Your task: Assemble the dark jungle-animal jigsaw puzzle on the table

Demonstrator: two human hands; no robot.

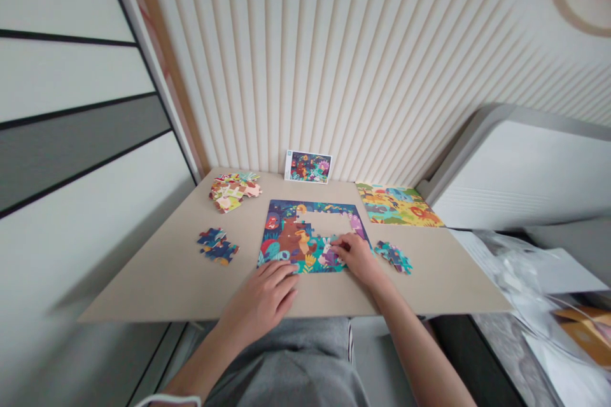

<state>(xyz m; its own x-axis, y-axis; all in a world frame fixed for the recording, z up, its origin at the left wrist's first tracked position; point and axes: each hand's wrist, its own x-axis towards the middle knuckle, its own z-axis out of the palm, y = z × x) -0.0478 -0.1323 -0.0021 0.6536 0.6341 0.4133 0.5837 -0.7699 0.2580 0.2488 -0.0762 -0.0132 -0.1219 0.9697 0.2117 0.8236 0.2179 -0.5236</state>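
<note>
A partly assembled dark-blue jigsaw puzzle (291,235) lies on the table before me, with a gap in its upper middle and right. My left hand (270,292) rests flat at its lower left edge, fingers extended and holding nothing. Over the lower right part, beside the white rabbit, my right hand (352,255) has thumb and fingertips pinched together; whatever is between them is too small to make out. Loose blue pieces (217,247) lie left of the puzzle, and teal and purple pieces (394,257) lie to its right.
A picture card (309,167) stands against the ribbed wall at the table's (157,267) back. Another pile of colourful pieces (233,191) is at the back left. A yellow animal puzzle (401,205) lies at the back right. Plastic bags (520,267) sit beyond the right edge.
</note>
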